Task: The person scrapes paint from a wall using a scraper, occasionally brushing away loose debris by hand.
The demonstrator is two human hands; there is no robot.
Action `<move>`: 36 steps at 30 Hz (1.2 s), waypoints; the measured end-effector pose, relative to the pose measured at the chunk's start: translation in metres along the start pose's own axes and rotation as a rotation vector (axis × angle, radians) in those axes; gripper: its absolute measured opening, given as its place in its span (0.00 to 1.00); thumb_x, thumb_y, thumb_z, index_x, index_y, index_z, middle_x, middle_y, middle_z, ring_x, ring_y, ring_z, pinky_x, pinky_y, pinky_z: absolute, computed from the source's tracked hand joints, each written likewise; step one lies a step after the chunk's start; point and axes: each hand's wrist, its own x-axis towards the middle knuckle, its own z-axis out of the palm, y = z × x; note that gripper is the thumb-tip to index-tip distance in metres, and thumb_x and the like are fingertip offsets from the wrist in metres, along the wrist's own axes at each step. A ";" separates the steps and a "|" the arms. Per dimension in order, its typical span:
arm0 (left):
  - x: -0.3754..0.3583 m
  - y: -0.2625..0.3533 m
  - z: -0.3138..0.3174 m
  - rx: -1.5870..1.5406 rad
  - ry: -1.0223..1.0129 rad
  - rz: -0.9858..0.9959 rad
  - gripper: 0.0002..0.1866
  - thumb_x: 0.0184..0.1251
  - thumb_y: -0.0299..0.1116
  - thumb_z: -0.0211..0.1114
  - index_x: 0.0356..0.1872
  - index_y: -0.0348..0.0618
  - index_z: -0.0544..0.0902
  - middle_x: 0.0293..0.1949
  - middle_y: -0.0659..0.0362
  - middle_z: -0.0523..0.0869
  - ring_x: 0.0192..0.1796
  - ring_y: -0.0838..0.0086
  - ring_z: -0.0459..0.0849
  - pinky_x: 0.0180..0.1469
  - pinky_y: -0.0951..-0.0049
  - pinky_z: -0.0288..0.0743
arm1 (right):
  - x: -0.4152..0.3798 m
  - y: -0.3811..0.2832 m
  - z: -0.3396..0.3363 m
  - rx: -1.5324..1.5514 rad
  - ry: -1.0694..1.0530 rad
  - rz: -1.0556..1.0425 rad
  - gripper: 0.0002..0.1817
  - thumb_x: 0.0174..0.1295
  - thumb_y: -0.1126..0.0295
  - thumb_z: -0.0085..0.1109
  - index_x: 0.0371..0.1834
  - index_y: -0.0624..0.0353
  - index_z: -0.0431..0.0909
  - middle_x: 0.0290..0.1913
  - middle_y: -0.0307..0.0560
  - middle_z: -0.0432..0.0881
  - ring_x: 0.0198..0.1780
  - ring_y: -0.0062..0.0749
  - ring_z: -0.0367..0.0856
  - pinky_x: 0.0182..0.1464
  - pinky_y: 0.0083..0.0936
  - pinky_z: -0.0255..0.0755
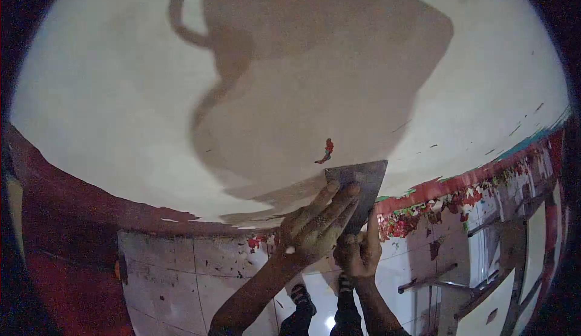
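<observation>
A wide scraper with a dark, flat blade rests near the lower part of the white wall. My right hand is closed round its narrow lower end, so the handle is mostly hidden. My left hand comes in from the left with its fingers stretched out, their tips lying on the blade. A small whitish lump sticks to the left hand near the wrist. Just above the blade's edge, a red and bluish patch shows on the wall.
Below the white coat runs a red band of wall. Red and green flakes litter the tiled floor. My feet stand on the tiles. At right is a metal-legged frame. A large shadow covers the wall's middle.
</observation>
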 end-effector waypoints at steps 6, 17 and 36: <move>0.002 -0.005 -0.004 0.164 0.068 0.142 0.16 0.54 0.30 0.60 0.45 0.51 0.83 0.55 0.67 0.78 0.61 0.72 0.71 0.48 0.78 0.76 | -0.002 0.002 -0.002 -0.010 -0.005 0.034 0.31 0.66 0.68 0.42 0.69 0.68 0.43 0.32 0.41 0.74 0.24 0.16 0.68 0.26 0.15 0.65; 0.006 0.001 -0.006 0.166 -0.023 0.110 0.18 0.48 0.28 0.63 0.44 0.42 0.82 0.52 0.60 0.80 0.58 0.70 0.75 0.60 0.72 0.69 | -0.003 -0.008 -0.001 -0.018 0.042 0.108 0.32 0.66 0.66 0.44 0.69 0.67 0.44 0.35 0.41 0.76 0.28 0.16 0.70 0.30 0.16 0.67; -0.010 0.005 0.011 -0.519 0.071 -0.281 0.18 0.50 0.30 0.61 0.46 0.51 0.82 0.56 0.67 0.76 0.62 0.72 0.70 0.48 0.79 0.76 | -0.005 -0.006 -0.001 -0.028 -0.002 0.036 0.33 0.67 0.65 0.43 0.70 0.66 0.40 0.33 0.41 0.76 0.24 0.16 0.68 0.25 0.16 0.65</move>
